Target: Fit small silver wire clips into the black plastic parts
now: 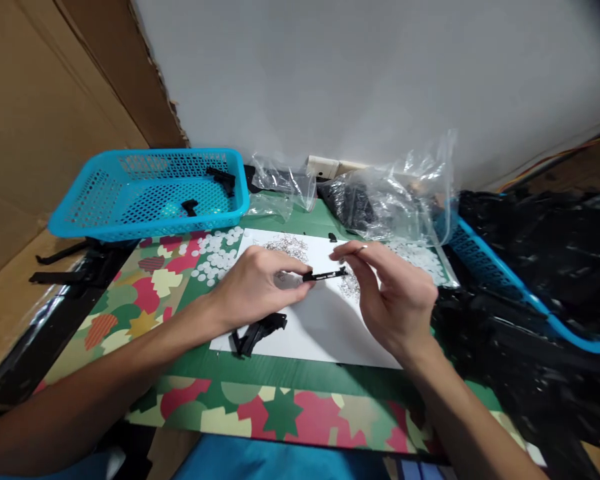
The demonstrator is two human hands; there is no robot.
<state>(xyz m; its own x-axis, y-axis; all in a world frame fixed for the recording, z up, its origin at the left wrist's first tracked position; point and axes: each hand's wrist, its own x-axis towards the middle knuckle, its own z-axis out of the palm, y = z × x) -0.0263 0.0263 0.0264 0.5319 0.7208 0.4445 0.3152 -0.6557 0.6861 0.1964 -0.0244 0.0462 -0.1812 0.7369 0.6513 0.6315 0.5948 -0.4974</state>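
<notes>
My left hand (260,283) is closed, pinching one end of a narrow black plastic part (325,275) with small slots between thumb and forefinger. The part is level above a white sheet (305,333). At its other end is my right hand (393,287), thumb and forefinger drawn close together; anything tiny between the tips is too small to name. Behind the hands, a heap of small shiny metal pieces (293,247) lies on the sheet, with more small metal pieces (350,287) partly hidden by my right hand. Below my left hand lies a larger black plastic part (260,333).
A blue basket (145,230) with a few black parts stands at the back left. White discs (217,257) lie beside the sheet. Clear plastic bags (405,200), one holding dark pieces, rest against the back. Another blue basket (500,267) and black plastic sheeting (545,253) are at right.
</notes>
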